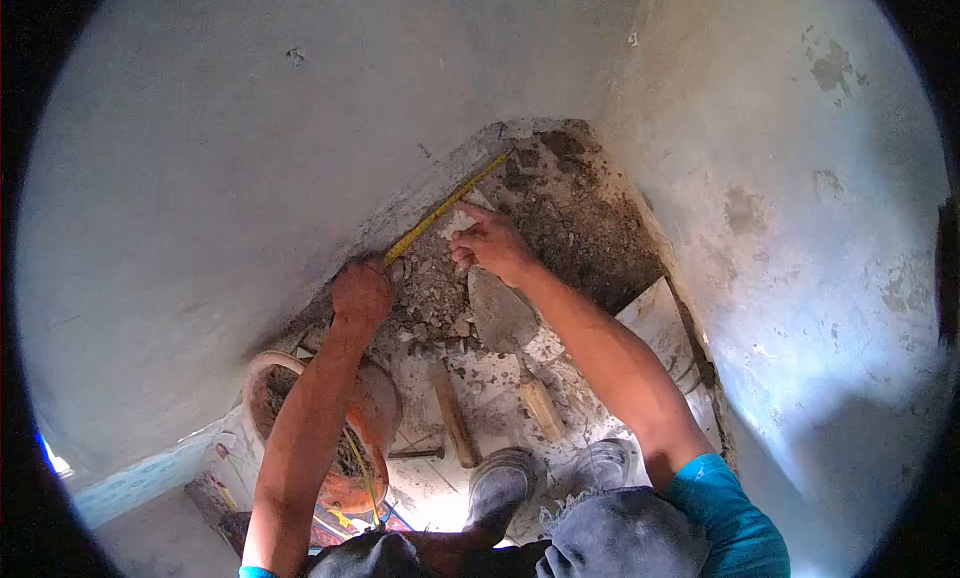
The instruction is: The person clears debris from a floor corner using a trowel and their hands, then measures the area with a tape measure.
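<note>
A yellow tape measure [445, 206] lies stretched along the foot of the left wall, running up towards the far corner. My left hand [362, 293] is closed around its near end, and the tape case is hidden in or under the fist. Beside the middle of the tape is my right hand [492, 246], index finger stretched towards the tape, the other fingers loosely bent, nothing in it. Below the right hand lies a trowel [503, 313] with a wooden handle. A hammer [452, 408] rests left of it, its head up against the rubble.
Broken rubble [432, 293] and bare dirt [575, 218] fill the corner between two plastered walls. An orange bucket [380, 403] stands under my left forearm. A thin metal bar [416, 454] lies near my shoes [503, 478]. A pale tile [655, 323] edges the dirt at right.
</note>
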Demonstrator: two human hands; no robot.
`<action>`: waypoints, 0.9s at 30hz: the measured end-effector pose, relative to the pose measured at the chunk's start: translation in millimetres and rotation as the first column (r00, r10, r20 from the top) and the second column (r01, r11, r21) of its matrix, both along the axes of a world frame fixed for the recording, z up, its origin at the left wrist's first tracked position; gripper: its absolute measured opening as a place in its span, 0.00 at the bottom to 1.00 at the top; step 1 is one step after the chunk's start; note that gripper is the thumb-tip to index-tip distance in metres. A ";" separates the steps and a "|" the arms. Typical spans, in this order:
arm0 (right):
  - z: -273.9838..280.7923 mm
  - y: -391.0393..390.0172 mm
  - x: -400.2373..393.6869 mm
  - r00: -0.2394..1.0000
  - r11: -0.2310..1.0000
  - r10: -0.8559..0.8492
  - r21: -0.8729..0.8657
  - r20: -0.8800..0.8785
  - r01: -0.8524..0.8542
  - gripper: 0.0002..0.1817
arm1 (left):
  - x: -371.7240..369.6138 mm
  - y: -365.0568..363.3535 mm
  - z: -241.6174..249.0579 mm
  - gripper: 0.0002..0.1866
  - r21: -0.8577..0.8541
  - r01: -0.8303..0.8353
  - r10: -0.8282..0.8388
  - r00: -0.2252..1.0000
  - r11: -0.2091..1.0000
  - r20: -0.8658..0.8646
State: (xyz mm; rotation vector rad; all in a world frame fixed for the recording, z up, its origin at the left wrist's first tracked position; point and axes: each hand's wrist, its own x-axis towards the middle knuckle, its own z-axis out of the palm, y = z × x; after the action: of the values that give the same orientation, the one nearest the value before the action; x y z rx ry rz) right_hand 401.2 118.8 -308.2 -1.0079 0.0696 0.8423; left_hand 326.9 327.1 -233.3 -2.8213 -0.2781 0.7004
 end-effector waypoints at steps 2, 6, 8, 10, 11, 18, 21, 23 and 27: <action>-0.8 0.4 0.4 1.000 1.000 -0.003 0.019 0.008 0.003 0.32 | 0.3 -2.7 2.0 0.18 0.018 -0.063 0.063 0.998 0.998 0.007; -0.5 0.5 0.6 1.000 1.000 0.010 -0.030 0.021 -0.009 0.32 | -3.6 -3.6 1.7 0.17 0.067 0.024 -0.029 0.998 0.997 0.064; 0.0 0.6 0.4 1.000 0.999 0.004 -0.038 0.016 -0.004 0.32 | -3.1 -5.0 5.5 0.17 0.084 0.032 -0.037 0.997 0.996 0.065; 0.5 1.1 0.8 0.999 0.998 0.008 -0.060 0.034 -0.006 0.32 | -1.0 -5.4 8.5 0.18 -0.006 0.028 -0.027 1.000 1.000 0.012; -0.5 1.4 0.8 0.999 0.998 0.008 -0.060 0.035 -0.005 0.32 | 0.4 -5.1 7.3 0.18 -0.006 0.028 -0.028 1.000 1.000 0.013; 0.5 2.8 -1.1 0.999 0.999 -0.038 -0.008 -0.002 0.038 0.32 | 0.2 -8.4 12.9 0.18 0.009 -0.024 0.024 1.000 1.000 -0.009; -1.7 0.8 0.2 1.000 1.000 -0.013 0.010 0.004 0.013 0.32 | 0.3 -6.4 9.0 0.20 0.029 -0.004 0.005 1.000 1.000 -0.025; -1.6 0.4 0.8 1.000 1.000 0.005 0.018 0.010 -0.005 0.32 | 1.1 -6.2 8.5 0.21 0.037 -0.026 0.027 0.999 0.999 -0.044; 1.5 1.4 0.5 0.999 0.999 -0.003 -0.034 0.035 0.004 0.32 | -0.1 -2.4 4.5 0.20 0.045 -0.005 0.007 0.999 0.999 -0.046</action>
State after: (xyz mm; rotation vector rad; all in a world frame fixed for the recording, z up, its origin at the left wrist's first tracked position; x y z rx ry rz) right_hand 401.7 120.2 -306.7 -1.0538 0.0559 0.8223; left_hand 326.7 324.7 -228.8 -2.7589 -0.2916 0.7494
